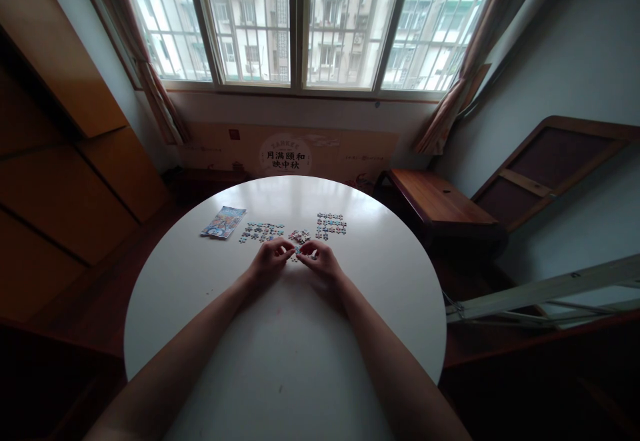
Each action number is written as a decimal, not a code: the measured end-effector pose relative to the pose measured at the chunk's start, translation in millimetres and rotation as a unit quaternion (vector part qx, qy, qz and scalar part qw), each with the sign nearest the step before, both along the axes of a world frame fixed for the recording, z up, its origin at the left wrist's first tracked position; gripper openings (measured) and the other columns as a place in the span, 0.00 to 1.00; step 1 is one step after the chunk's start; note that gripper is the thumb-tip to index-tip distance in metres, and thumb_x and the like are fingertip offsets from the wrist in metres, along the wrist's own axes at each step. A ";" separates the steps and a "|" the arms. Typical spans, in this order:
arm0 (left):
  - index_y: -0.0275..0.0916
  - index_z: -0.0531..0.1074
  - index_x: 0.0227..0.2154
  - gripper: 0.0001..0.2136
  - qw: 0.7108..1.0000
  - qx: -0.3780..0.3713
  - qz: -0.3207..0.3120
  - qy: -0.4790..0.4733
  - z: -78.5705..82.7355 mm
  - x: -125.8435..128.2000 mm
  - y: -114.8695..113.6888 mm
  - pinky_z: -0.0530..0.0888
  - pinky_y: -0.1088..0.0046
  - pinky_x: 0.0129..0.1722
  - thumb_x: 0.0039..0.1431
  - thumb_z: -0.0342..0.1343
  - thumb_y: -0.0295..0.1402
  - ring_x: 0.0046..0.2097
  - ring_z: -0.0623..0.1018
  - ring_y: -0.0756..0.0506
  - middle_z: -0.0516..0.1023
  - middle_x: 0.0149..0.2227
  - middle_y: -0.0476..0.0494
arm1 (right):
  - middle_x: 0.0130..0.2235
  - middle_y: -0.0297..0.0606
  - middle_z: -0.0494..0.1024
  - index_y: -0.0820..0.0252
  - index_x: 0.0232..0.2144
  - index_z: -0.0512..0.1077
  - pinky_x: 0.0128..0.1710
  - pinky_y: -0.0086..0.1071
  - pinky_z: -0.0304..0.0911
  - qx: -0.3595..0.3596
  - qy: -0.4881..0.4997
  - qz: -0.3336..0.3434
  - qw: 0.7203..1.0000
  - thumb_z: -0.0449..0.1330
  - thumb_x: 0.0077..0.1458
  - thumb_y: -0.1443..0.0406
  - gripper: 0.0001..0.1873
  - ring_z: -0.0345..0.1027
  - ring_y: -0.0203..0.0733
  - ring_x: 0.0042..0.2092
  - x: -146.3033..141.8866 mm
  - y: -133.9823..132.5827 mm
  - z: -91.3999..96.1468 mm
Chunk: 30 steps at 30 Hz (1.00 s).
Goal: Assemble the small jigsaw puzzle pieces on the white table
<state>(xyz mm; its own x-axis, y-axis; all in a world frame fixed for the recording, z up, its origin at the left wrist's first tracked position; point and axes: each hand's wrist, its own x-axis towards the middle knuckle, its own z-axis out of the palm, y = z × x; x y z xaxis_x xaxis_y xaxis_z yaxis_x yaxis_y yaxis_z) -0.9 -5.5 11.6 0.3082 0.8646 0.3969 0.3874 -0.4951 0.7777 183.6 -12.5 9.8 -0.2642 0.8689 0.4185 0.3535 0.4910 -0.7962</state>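
Note:
My left hand [270,256] and my right hand [323,260] meet over the middle of the white round table [175,314]. Their thumbs and forefingers are closed in pinches around a small bluish jigsaw puzzle piece [298,250]. Whether this is one piece or two joined ones is too small to tell. Just beyond the fingers lies a heap of loose puzzle pieces [300,235], and a few more show below the fingertips. Spread puzzle pieces [260,230] lie to the left of the heap, and another group of pieces [331,224] is laid out in rows on its right.
A colourful printed sheet or packet [225,222] lies at the table's far left. Behind the table are a barred window [295,28] and a printed banner [210,154]. A low wooden bench [440,194] stands at the right, and wooden cabinets [60,201] line the left.

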 end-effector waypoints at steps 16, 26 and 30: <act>0.36 0.74 0.36 0.11 1.000 0.028 -0.005 0.002 -5.0 0.3 -0.7 0.71 0.80 0.24 0.53 0.58 0.38 0.26 0.72 0.54 0.74 0.33 0.44 | 0.29 0.36 0.74 0.61 0.30 0.72 0.30 0.29 0.62 -0.009 0.014 -0.005 1.000 0.62 0.48 0.59 0.11 0.67 0.36 0.31 0.8 1.3 -2.6; 0.36 0.74 0.35 0.11 1.000 0.027 0.000 -0.004 -4.2 1.6 -1.7 0.71 0.80 0.24 0.54 0.57 0.39 0.25 0.72 0.54 0.74 0.31 0.46 | 0.29 0.36 0.74 0.61 0.30 0.73 0.29 0.28 0.61 -0.008 0.012 -0.005 1.000 0.58 0.51 0.61 0.09 0.66 0.36 0.30 0.4 -0.1 -1.4; 0.36 0.74 0.34 0.11 0.999 0.034 0.003 0.000 -5.5 1.4 -0.7 0.71 0.80 0.23 0.54 0.57 0.38 0.25 0.72 0.54 0.74 0.31 0.46 | 0.28 0.37 0.75 0.62 0.29 0.74 0.28 0.28 0.60 -0.003 0.010 -0.026 1.000 0.57 0.52 0.61 0.10 0.66 0.36 0.29 -0.4 -0.1 -1.4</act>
